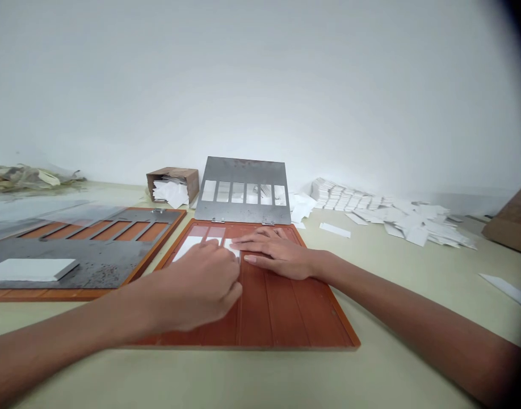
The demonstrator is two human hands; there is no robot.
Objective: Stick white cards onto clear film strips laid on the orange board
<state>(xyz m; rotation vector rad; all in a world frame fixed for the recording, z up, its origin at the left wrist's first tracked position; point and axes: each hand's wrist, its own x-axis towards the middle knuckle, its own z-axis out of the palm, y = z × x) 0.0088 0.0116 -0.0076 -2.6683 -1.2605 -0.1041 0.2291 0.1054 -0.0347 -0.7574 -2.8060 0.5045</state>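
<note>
An orange-brown grooved board (281,307) lies flat in front of me, with a hinged grey metal stencil plate (243,170) standing open at its far edge. White paper strips (188,247) lie in the board's left grooves. My left hand (201,284) rests on the board with its fingers curled, its tips hidden at a white strip. My right hand (273,253) lies flat with fingers stretched leftward, pressing on a white strip (231,245).
A second board with its metal plate closed (85,250) lies to the left, a white stack (30,268) on it. A small cardboard box of papers (173,184) stands behind. Heaps of white strips (379,210) spread at the right. A brown box (513,221) sits far right.
</note>
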